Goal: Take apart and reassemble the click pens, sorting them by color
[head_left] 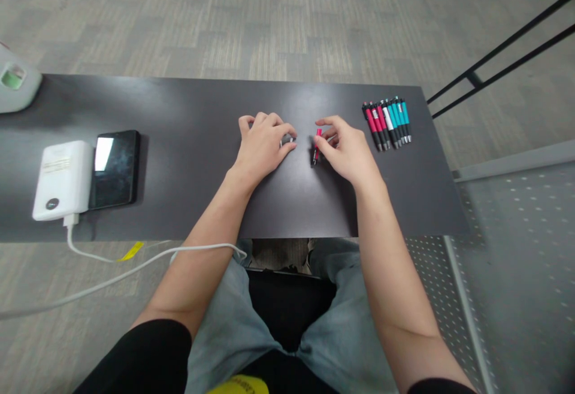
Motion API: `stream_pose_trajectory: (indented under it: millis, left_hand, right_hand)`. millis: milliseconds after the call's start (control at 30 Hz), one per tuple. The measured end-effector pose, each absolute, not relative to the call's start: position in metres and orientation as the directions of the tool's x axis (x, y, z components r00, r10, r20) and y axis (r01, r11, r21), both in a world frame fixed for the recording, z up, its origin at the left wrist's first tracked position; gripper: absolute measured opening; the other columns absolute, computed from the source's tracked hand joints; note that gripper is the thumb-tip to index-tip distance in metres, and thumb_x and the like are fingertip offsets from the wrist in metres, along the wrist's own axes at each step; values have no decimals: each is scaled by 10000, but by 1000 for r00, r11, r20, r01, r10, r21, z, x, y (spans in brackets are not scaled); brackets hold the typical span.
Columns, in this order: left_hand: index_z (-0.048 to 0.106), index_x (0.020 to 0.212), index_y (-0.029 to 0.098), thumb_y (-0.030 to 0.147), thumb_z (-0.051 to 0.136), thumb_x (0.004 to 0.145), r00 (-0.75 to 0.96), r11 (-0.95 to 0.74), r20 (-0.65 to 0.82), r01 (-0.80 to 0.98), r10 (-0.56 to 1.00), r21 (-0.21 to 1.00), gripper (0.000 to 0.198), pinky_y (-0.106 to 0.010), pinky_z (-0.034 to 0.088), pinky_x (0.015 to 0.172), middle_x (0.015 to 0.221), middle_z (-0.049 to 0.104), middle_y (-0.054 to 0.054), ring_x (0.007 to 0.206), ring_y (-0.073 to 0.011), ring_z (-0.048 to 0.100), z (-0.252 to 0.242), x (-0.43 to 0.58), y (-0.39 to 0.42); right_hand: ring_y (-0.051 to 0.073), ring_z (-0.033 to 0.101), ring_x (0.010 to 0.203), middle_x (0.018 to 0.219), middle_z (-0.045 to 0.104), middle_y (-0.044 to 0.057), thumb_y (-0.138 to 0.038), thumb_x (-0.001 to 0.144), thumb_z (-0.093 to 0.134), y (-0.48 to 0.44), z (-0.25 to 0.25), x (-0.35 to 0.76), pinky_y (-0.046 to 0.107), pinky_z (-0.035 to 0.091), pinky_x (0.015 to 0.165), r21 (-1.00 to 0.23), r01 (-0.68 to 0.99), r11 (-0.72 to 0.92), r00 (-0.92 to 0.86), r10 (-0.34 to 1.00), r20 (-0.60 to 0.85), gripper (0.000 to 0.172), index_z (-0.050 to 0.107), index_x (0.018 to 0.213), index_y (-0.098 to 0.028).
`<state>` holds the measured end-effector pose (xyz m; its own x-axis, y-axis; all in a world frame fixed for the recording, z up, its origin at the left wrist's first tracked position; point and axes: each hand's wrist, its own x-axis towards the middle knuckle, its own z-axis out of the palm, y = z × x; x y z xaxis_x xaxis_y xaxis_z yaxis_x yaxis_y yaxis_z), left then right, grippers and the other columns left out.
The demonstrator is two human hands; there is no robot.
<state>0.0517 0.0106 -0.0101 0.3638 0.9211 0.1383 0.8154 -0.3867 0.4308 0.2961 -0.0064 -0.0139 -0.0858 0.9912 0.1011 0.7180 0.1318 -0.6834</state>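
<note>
My left hand (264,144) is over the middle of the dark table, fingers curled. Between its thumb and index finger is a small grey-and-silver piece (288,139), mostly covered, so its kind is unclear. A short gap to the right, my right hand (344,147) pinches a red and black pen (316,153) between thumb and fingers. The pen points toward me, low over the tabletop, and looks shorter than the others. Beyond my right hand lies a side-by-side row of pens (387,123), with red, white and teal barrels and black grips.
On the left of the table (193,202) lie a white power bank (63,178) and a black phone (115,169). A white cable (117,283) runs from the power bank across my left forearm. A white object (18,85) stands at the far left corner. Black rails (498,58) rise at right.
</note>
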Motion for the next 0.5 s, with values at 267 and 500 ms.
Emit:
stream_pose_trajectory:
  millis: [267,500]
  left_hand:
    - [944,1380,343,320,849,1167,321,-341,123,826,939,448,234,-702,379,1341,1505,820,-136,1481,-450,665,-8,50,11]
    - [964,1295,375,302,795,1172,323,-338,113,827,940,449,222,-735,368,1332,1439,839,-126,1463,-459,661,-7,47,12]
  right_hand:
    - [328,796,899,1174,913,106,-398,1137,801,-10,-10,297,521,665,997,-659,744,116,-101,993,61,440,807,1559,-275]
    - [297,756,948,1400,851,121,-361,1085,882,-21,-11,296,491,670,1045,-639,711,294,-317,945,83,378,858,1451,-273]
